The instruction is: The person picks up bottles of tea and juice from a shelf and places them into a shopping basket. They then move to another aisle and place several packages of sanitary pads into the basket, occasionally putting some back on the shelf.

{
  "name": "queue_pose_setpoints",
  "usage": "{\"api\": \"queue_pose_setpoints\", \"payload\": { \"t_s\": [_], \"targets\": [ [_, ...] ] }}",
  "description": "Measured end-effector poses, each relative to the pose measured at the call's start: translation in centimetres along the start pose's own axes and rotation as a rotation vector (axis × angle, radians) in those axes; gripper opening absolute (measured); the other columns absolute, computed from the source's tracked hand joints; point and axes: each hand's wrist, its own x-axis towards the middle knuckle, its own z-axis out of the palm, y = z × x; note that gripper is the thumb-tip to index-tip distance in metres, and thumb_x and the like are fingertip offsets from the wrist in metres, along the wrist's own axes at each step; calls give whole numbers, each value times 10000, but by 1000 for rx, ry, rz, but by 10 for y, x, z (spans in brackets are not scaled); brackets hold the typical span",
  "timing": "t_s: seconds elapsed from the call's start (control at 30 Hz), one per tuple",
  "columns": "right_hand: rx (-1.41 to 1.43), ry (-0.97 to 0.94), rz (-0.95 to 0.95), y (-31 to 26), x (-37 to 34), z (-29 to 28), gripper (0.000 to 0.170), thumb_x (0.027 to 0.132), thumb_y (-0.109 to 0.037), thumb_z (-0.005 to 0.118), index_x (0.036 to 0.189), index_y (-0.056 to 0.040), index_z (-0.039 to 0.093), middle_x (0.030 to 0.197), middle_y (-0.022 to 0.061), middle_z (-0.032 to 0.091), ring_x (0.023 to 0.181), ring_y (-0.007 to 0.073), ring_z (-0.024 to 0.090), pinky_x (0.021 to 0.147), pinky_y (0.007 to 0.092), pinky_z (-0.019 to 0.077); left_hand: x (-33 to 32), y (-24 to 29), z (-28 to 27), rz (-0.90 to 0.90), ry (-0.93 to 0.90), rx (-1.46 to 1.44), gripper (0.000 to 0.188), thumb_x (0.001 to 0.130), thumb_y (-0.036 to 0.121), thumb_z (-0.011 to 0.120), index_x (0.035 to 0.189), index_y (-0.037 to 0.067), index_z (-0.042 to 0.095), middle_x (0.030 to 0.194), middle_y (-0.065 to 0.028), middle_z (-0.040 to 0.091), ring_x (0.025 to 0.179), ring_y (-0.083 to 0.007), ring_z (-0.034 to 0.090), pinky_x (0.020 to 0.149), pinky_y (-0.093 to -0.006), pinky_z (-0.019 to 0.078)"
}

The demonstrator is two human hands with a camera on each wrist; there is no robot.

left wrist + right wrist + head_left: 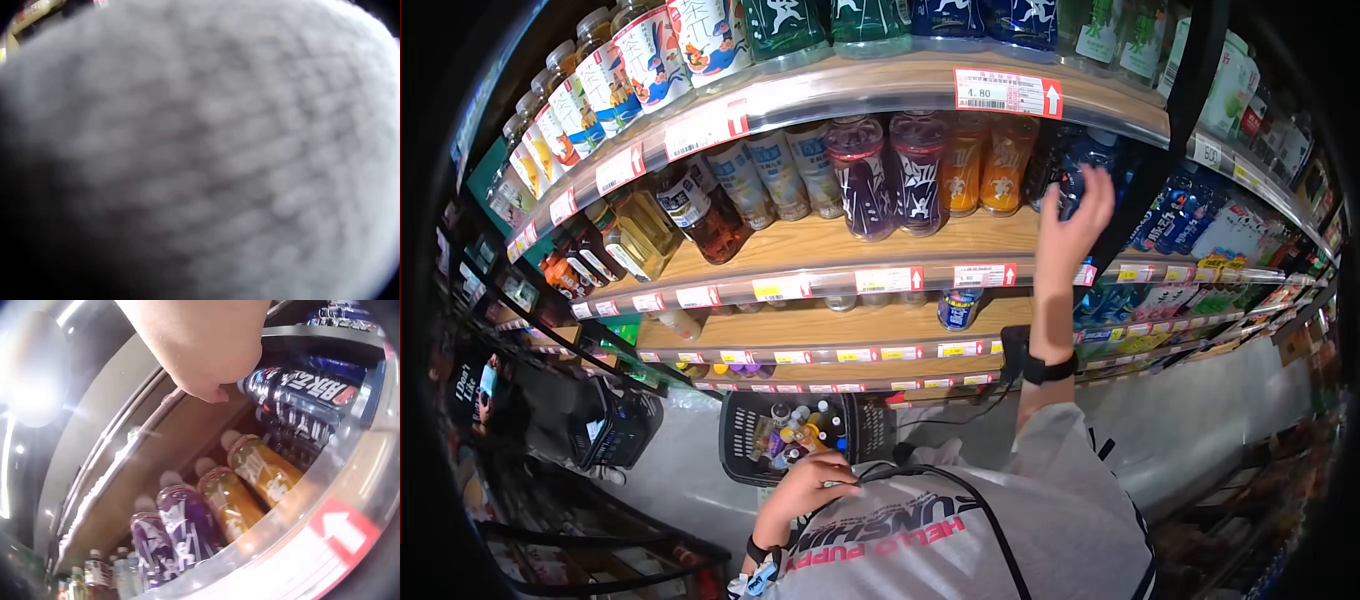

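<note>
My right hand [1082, 215] reaches over the middle shelf, fingers spread at the top of a dark blue bottle [1103, 150]. In the right wrist view the hand [206, 353] is beside the cap end of a dark-labelled bottle [303, 387]. Orange-drink bottles [1003, 165] and purple-drink bottles [857, 185] stand left of it. My left hand [815, 482] is bent in front of the grey shirt [1040, 500], fingertips right at a black strap [945, 470]; I cannot tell whether it grips the strap. Blurred grey fabric [206, 150] fills the left wrist view.
A black basket [735, 440] with several bottles stands on the floor below the shelves. The upper shelf edge [850, 88] runs above my right hand. One blue can [958, 310] stands on the lower shelf. Another dark basket [625, 440] is at left, near a person.
</note>
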Motion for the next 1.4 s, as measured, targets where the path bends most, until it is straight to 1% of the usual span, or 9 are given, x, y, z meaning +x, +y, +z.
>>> {"api": "queue_pose_setpoints", "payload": {
  "t_s": [0.2, 0.37, 0.63, 0.73, 0.9, 1.07, 1.23, 1.3, 1.4],
  "targets": [
    [-162, -11, 353, 51, 35, 28, 732, 649, -270, 750, 1212, 26, 388, 1183, 249, 448, 1040, 413, 486, 884, 400, 396, 19, -8, 3, -21, -265, 10, 125, 733, 144, 668, 810, 46, 672, 737, -77, 609, 709, -246, 569, 616, -319, 442],
    [63, -21, 286, 53, 30, 16, 767, 611, -281, 793, 1178, 37, 386, 1124, 208, 495, 1018, 314, 520, 886, 362, 399, 11, -12, -10, -73, -428, 68, 194, 778, 198, 649, 925, 76, 676, 799, -104, 640, 727, -251, 601, 624, -316, 453],
    [569, 336, 246, -21, -13, -35, 747, 668, -68, 734, 1244, 34, 271, 1133, 182, 467, 1004, 267, 516, 873, 405, 449, 8, 18, -71, -253, -20, 87, 345, 806, 235, 623, 1080, 32, 575, 814, -131, 633, 788, -230, 630, 704, -315, 479],
    [908, 84, -18, -60, -15, -49, 696, 659, -194, 718, 1199, 17, 332, 1083, 207, 500, 936, 312, 539, 835, 427, 456, 28, 30, -85, -181, 102, 122, 357, 769, 166, 638, 1085, 22, 556, 942, -166, 612, 902, -288, 598, 772, -341, 465],
    [1462, -598, 392, -107, -100, -42, 730, 630, -225, 750, 1196, 4, 350, 1077, 182, 508, 956, 243, 535, 854, 382, 441, 67, 46, -84, 63, 288, 168, 831, 641, 177, 762, 1326, 50, 310, 1333, -131, 369, 1251, -293, 331, 1011, -368, 290],
    [1150, -939, 348, -157, -183, -40, 757, 591, -213, 776, 1190, 9, 371, 1109, 127, 480, 1030, 225, 494, 905, 345, 389, 58, -4, -61, 159, 212, -361, 1043, 553, 156, 833, 1361, 33, 184, 1362, -124, 304, 1282, -199, 266, 1052, -330, 225],
    [1072, -1311, 660, -167, -276, -22, 635, 677, -150, 736, 1196, 14, 409, 1155, 121, 478, 1070, 195, 477, 917, 330, 382, 3, -109, -17, -178, 318, -633, 915, 562, 133, 810, 1309, 14, 296, 1253, -118, 421, 1172, -184, 394, 992, -303, 307],
    [976, -1589, 589, -142, -321, -14, 610, 717, -87, 693, 1237, -3, 388, 1156, 78, 486, 1059, 166, 482, 921, 303, 379, -23, -146, -1, -297, 377, -517, 828, 528, 83, 796, 1239, 30, 375, 1148, -154, 500, 1123, -238, 457, 936, -318, 365],
    [765, -2019, 1133, -129, -370, -5, 411, 857, -306, 536, 1168, -47, 463, 1041, 45, 555, 898, 122, 558, 742, 263, 467, -65, -223, 33, -387, 103, 103, 750, 464, 110, 769, 1138, 81, 441, 1043, -156, 532, 1004, -332, 505, 850, -411, 394]
  ]
}}
